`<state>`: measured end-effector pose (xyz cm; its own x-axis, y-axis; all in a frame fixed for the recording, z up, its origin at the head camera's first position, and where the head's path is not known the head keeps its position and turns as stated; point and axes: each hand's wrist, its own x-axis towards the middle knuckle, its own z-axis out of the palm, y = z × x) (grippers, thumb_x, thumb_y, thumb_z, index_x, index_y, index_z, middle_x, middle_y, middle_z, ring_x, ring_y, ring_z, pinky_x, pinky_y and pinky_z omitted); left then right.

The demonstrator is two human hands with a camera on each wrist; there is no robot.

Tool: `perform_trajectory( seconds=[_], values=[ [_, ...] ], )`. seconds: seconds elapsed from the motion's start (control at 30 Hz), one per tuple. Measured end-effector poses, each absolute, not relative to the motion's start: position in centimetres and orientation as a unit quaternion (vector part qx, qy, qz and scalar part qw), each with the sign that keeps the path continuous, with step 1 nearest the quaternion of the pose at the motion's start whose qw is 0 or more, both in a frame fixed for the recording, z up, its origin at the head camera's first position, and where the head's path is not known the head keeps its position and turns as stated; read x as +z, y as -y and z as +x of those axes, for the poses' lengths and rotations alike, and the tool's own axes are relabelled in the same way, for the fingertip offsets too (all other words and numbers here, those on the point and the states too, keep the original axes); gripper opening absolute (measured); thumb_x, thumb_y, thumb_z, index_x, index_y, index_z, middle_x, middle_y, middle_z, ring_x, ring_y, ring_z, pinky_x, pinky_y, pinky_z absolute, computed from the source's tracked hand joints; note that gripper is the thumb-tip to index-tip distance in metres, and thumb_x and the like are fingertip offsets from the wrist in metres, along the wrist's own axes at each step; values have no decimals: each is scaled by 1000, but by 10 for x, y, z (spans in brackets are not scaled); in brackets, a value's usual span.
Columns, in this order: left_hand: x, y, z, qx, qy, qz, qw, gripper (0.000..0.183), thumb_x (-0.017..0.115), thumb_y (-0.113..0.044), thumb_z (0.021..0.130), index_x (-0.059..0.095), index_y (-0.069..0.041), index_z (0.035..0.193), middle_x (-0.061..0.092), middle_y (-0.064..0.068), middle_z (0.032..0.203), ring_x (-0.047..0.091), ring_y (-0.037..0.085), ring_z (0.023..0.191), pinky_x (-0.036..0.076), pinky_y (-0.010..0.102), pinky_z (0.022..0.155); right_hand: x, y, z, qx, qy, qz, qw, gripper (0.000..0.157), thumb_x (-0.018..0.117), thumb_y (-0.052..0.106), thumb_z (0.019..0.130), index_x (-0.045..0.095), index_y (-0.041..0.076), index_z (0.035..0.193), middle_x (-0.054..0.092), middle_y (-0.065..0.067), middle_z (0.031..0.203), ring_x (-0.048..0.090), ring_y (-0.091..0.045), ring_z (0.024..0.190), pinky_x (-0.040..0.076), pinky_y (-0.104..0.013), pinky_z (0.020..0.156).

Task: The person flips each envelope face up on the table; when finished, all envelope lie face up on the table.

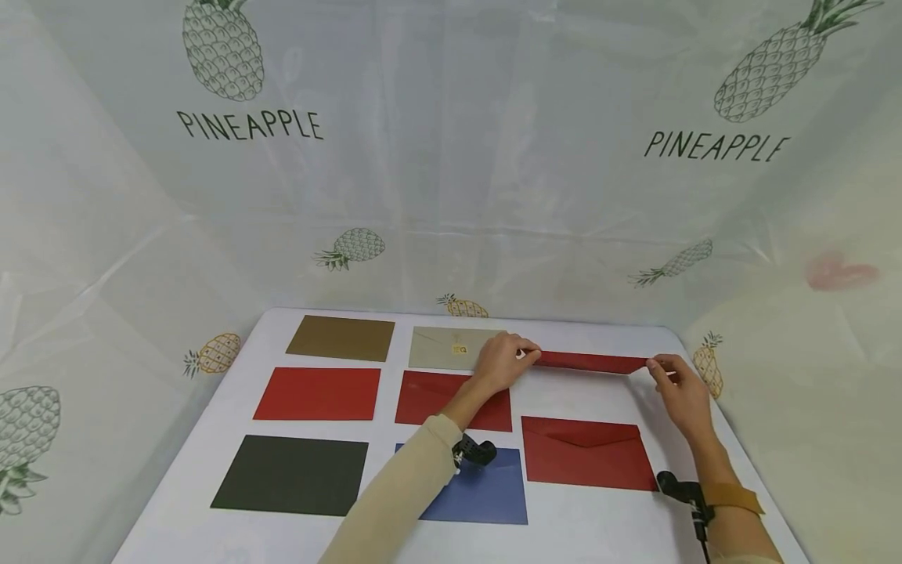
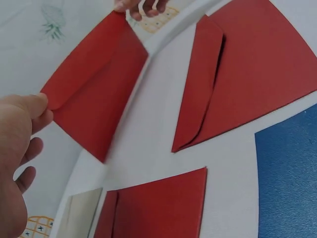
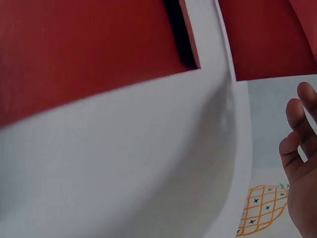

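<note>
Both hands hold a red envelope [image 1: 590,363] by its ends above the far right part of the table, tilted so that the head view sees it as a thin strip. My left hand [image 1: 502,362] pinches one corner between thumb and forefinger. At the opposite end my right hand [image 1: 683,394] pinches the other corner, its remaining fingers loosely bent in the right wrist view. The left wrist view shows the flap side of the held envelope [image 2: 99,84]. Nearer on the table lies a red envelope with a pointed flap [image 1: 588,454].
Other envelopes lie in rows on the white table [image 1: 232,540]: brown [image 1: 341,338], beige [image 1: 437,348], bright red [image 1: 317,394], darker red [image 1: 430,395], black [image 1: 292,474] and blue [image 1: 486,493]. The left forearm overlaps the blue one. A pineapple-print sheet [image 1: 451,172] surrounds the table.
</note>
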<state>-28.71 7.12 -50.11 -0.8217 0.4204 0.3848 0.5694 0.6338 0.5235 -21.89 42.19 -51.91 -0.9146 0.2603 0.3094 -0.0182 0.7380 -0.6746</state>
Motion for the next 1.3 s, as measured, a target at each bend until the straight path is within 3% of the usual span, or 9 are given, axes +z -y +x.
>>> perform_trajectory(
  seconds=[0.2, 0.43, 0.73, 0.93, 1.3],
  values=[
    [-495, -67, -286, -329, 895, -280, 113, 17, 66, -35, 98, 80, -27, 105, 72, -16, 92, 56, 2, 82, 42, 16, 70, -514, -414, -223, 369, 900, -62, 224, 31, 59, 40, 101, 64, 12, 113, 66, 8, 91, 55, -2, 67, 42, -24, 54],
    [-494, -61, -285, -330, 899, -269, 106, 18, 65, -36, 99, 80, -28, 105, 71, -16, 93, 57, 2, 82, 43, 16, 70, -511, -407, -228, 369, 897, -50, 239, 29, 60, 36, 102, 65, 10, 110, 70, -8, 93, 55, -1, 64, 43, -20, 55],
    [-500, -58, -282, -313, 901, -276, 120, 18, 66, -36, 98, 78, -27, 108, 69, -16, 89, 55, -1, 76, 42, 14, 66, -518, -405, -228, 350, 911, -46, 212, 30, 59, 35, 102, 60, 9, 117, 66, -10, 104, 53, 5, 70, 45, -23, 53],
    [-502, -57, -282, -321, 901, -265, 123, 18, 72, -35, 94, 77, -27, 109, 67, -18, 83, 54, 0, 75, 42, 15, 65, -519, -400, -227, 355, 913, -49, 196, 31, 59, 34, 102, 58, 9, 119, 65, -12, 108, 51, 2, 77, 46, -24, 53],
    [-515, -58, -283, -339, 902, -234, 130, 25, 70, -34, 95, 72, -25, 118, 70, -12, 88, 55, -5, 65, 41, 16, 59, -521, -392, -229, 363, 915, -36, 172, 35, 61, 32, 101, 56, 6, 124, 66, -14, 104, 53, 2, 75, 47, -26, 54]
  ],
)
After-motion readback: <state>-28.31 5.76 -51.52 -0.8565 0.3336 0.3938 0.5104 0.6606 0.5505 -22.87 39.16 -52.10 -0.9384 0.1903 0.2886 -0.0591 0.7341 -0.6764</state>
